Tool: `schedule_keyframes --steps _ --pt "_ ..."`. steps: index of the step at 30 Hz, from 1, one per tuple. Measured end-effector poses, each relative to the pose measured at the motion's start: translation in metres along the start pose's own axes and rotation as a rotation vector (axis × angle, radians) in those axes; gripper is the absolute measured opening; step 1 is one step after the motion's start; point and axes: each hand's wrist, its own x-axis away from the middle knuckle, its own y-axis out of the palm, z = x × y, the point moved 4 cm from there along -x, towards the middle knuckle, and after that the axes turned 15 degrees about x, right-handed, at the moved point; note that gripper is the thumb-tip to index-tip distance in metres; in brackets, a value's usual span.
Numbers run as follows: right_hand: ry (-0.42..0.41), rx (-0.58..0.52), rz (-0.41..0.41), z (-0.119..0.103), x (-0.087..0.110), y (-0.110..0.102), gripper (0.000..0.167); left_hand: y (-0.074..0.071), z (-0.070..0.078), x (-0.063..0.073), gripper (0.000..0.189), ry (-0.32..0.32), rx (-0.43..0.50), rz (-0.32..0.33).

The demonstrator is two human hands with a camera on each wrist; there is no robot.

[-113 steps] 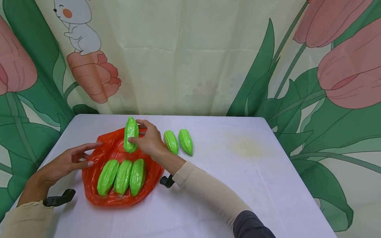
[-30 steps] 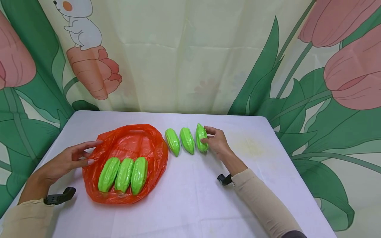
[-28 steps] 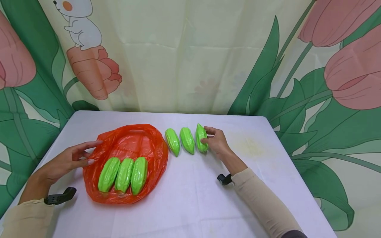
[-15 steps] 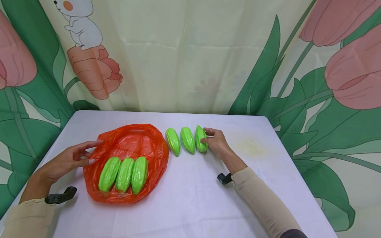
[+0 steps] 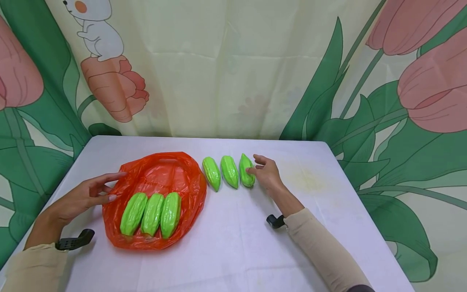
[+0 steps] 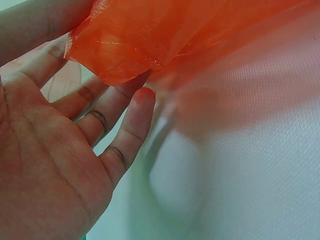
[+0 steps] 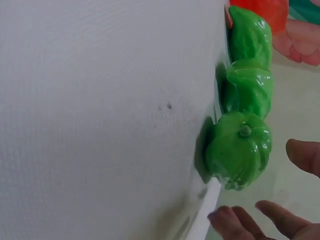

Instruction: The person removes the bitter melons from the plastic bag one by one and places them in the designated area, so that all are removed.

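Note:
A red plastic bag [image 5: 164,174] lies spread at the table's left, with three glossy green ridged gourds, bitter-melon-like, inside, the middle one [image 5: 153,215] between two others. My left hand [image 5: 82,198] is at the bag's left edge, fingers fairly straight and touching the plastic; in the left wrist view its palm [image 6: 50,150] shows below the bag's edge. Right of the bag, three more such gourds stand in a row: left [image 5: 211,173], middle [image 5: 229,172] and right [image 5: 246,172]. Beside the right gourd my right hand [image 5: 268,174] has its fingers spread, apart from it in the right wrist view.
A white cloth covers the table [image 5: 226,251], with a faint yellowish stain [image 5: 306,180] on the right. Behind hangs a printed curtain [image 5: 219,81]. Dark camera mounts [image 5: 74,241] sit at both wrists.
Since the oldest frame, my right hand has carried a gourd from over the bag to the row's right end. It has now let go, its fingers spreading. My left hand stays put.

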Motion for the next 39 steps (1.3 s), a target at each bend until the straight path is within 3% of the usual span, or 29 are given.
schedule_keyframes --steps 7,18,39 --pt "-0.096 0.114 0.104 -0.015 0.022 -0.004 0.08 0.0 0.0 -0.001 0.073 -0.001 0.0 0.002" --pt "-0.228 0.142 0.141 -0.044 0.066 0.015 0.083 -0.001 0.001 -0.003 0.072 0.006 -0.007 0.003" --pt "-0.366 0.039 -0.074 -0.081 0.124 0.084 0.086 -0.004 -0.001 -0.002 0.072 0.009 -0.021 0.005"
